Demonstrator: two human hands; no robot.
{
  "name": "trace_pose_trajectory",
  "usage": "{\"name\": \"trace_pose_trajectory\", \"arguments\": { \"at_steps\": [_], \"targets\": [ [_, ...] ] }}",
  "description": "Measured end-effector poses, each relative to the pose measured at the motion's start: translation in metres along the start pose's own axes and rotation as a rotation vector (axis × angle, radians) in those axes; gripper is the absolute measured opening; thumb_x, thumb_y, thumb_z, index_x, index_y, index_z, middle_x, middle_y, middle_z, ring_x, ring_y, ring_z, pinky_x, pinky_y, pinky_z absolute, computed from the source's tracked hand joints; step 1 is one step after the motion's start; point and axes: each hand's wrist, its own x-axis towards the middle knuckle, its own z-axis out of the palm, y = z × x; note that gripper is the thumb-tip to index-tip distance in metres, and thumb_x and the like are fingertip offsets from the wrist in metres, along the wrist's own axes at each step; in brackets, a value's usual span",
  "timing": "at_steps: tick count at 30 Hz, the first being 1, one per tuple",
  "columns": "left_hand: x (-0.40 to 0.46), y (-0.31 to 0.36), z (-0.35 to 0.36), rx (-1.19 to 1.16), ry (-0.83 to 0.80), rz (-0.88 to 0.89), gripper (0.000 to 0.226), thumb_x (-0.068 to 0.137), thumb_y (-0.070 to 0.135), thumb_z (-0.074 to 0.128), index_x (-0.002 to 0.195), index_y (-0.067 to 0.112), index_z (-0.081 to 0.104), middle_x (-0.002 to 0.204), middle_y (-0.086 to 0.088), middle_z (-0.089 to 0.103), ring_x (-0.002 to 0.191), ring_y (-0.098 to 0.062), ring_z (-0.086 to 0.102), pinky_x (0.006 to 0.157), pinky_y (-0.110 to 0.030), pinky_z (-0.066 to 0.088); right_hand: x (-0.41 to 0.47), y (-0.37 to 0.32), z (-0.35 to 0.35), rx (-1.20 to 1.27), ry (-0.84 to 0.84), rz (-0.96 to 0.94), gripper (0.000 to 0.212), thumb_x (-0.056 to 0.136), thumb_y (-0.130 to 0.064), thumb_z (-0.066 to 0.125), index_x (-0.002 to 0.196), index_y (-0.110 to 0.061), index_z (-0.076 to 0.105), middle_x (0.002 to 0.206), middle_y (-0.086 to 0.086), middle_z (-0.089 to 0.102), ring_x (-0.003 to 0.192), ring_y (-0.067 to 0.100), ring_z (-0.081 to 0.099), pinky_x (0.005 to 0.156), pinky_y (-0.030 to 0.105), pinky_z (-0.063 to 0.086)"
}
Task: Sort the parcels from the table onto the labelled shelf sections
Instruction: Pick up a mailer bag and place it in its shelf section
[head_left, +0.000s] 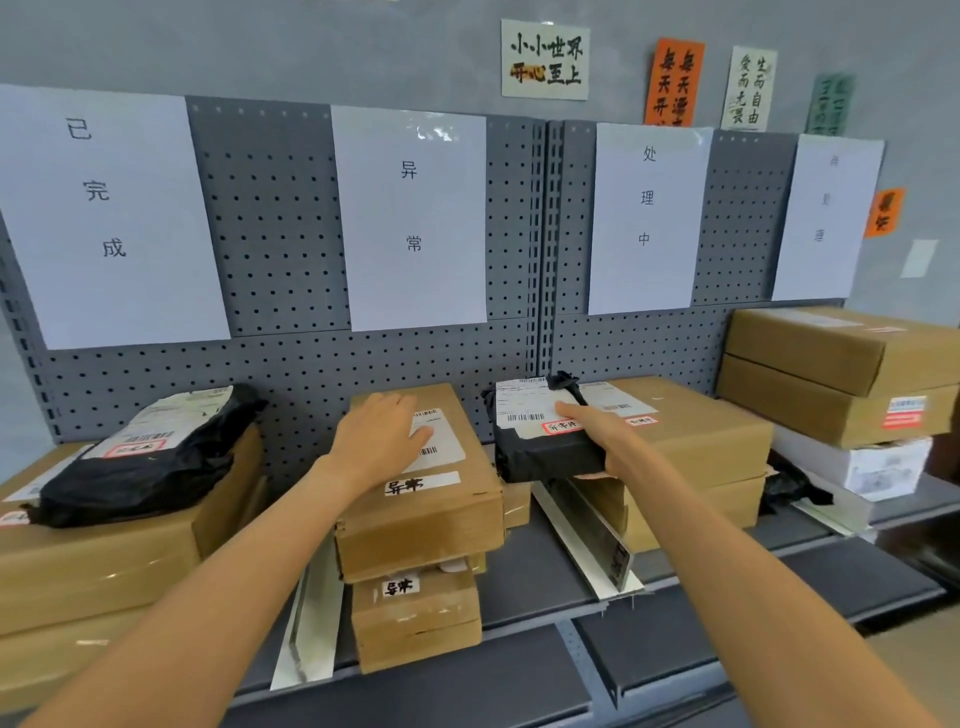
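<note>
Hands: left (382, 436) flat on box (421, 499); right (597, 436) grips black parcel (540, 447).

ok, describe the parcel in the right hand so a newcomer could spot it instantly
Start at the grey pegboard shelf and find the white sheet reading 异常. Below its right edge, the right hand holds a flat black plastic-wrapped parcel in the air. Unlike the brown cardboard boxes beside it, it is black with a white shipping label.

White paper sheets on grey pegboard: leftmost sheet (104, 213) reads 已完成; second sheet (413, 218) 异常; third sheet (647, 218) 处理中; fourth too faint. Cream wall poster (545, 60): 小小世界 开心至上. White strip on upper brown cardboard box (421, 484): handwritten 异常.
</note>
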Motion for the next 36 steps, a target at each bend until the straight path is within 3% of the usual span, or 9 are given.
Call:
{"name": "trace_pose_trajectory", "arguments": {
  "at_steps": [2,5,7,9,13,19,23,29,36],
  "targets": [
    [0.004,0.001,0.002,-0.004,-0.034,0.007,0.042,0.097,0.043,0.043,0.125,0.014,0.055,0.126,-0.004,0.057,0.119,-0.023,0.048,0.087,-0.038,0.045,0.009,0.005,0.002,-0.007,-0.004,0.02,0.031,0.083,-0.037,0.074,0.095,-0.013,0.058,0.08,0.008,0.071,0.076,0.023,0.068,0.052,0.03,0.053],
    [0.006,0.002,0.006,-0.027,-0.099,0.016,0.036,0.097,0.04,0.043,0.112,0.013,0.061,0.113,-0.006,0.061,0.112,-0.026,0.052,0.076,-0.034,0.042,0.024,0.014,0.006,-0.027,-0.006,0.036,0.032,0.081,-0.036,0.076,0.092,-0.013,0.056,0.085,0.009,0.07,0.078,0.024,0.068,0.06,0.033,0.056],
    [0.006,0.0,0.011,-0.071,-0.125,0.012,0.029,0.096,0.037,0.043,0.09,0.017,0.063,0.093,-0.003,0.061,0.103,-0.028,0.055,0.068,-0.033,0.04,0.034,0.019,0.011,-0.047,-0.023,0.032,0.035,0.082,-0.037,0.075,0.098,-0.011,0.059,0.093,0.011,0.071,0.086,0.026,0.069,0.072,0.037,0.057],
    [0.005,-0.002,0.016,-0.127,-0.141,0.002,0.035,0.096,0.037,0.042,0.07,0.016,0.054,0.076,0.0,0.056,0.092,-0.03,0.056,0.058,-0.03,0.033,0.041,0.025,0.015,-0.053,-0.037,0.029,0.035,0.082,-0.037,0.074,0.1,-0.01,0.061,0.095,0.011,0.071,0.086,0.026,0.069,0.072,0.037,0.058],
    [0.009,-0.006,0.022,-0.18,-0.119,-0.023,0.044,0.096,0.045,0.042,0.105,0.01,0.067,0.108,-0.004,0.066,0.101,-0.023,0.057,0.071,-0.029,0.035,0.051,0.031,0.023,-0.039,-0.066,0.051,0.03,0.084,-0.036,0.074,0.092,-0.01,0.061,0.084,0.009,0.072,0.07,0.022,0.069,0.048,0.027,0.05],
    [0.007,-0.007,0.031,-0.175,-0.068,-0.027,0.042,0.096,0.048,0.043,0.123,0.022,0.062,0.126,0.001,0.059,0.114,-0.022,0.053,0.084,-0.029,0.036,0.068,0.04,0.028,-0.021,-0.112,0.091,0.034,0.084,-0.038,0.073,0.101,-0.011,0.062,0.093,0.01,0.072,0.072,0.022,0.069,0.052,0.028,0.052],
    [0.009,-0.006,0.031,-0.132,-0.079,-0.018,0.041,0.096,0.047,0.042,0.124,0.024,0.06,0.126,0.0,0.059,0.113,-0.023,0.053,0.089,-0.031,0.039,0.08,0.045,0.029,-0.013,-0.101,0.084,0.035,0.084,-0.037,0.072,0.105,-0.01,0.062,0.1,0.011,0.071,0.078,0.023,0.068,0.057,0.031,0.053],
    [0.009,-0.003,0.032,-0.086,-0.053,-0.005,0.036,0.096,0.044,0.044,0.118,0.022,0.061,0.117,-0.001,0.061,0.105,-0.024,0.055,0.082,-0.03,0.037,0.093,0.053,0.037,-0.016,-0.112,0.086,0.028,0.085,-0.035,0.073,0.094,-0.01,0.063,0.084,0.008,0.071,0.067,0.02,0.067,0.05,0.026,0.05],
    [0.009,-0.004,0.033,-0.046,-0.082,-0.006,0.037,0.096,0.045,0.041,0.119,0.022,0.058,0.116,0.0,0.058,0.105,-0.023,0.053,0.084,-0.031,0.036,0.112,0.06,0.042,-0.079,-0.055,0.011,0.04,0.078,-0.038,0.078,0.099,-0.007,0.064,0.108,0.012,0.069,0.084,0.022,0.067,0.07,0.03,0.053]
  ]
}}
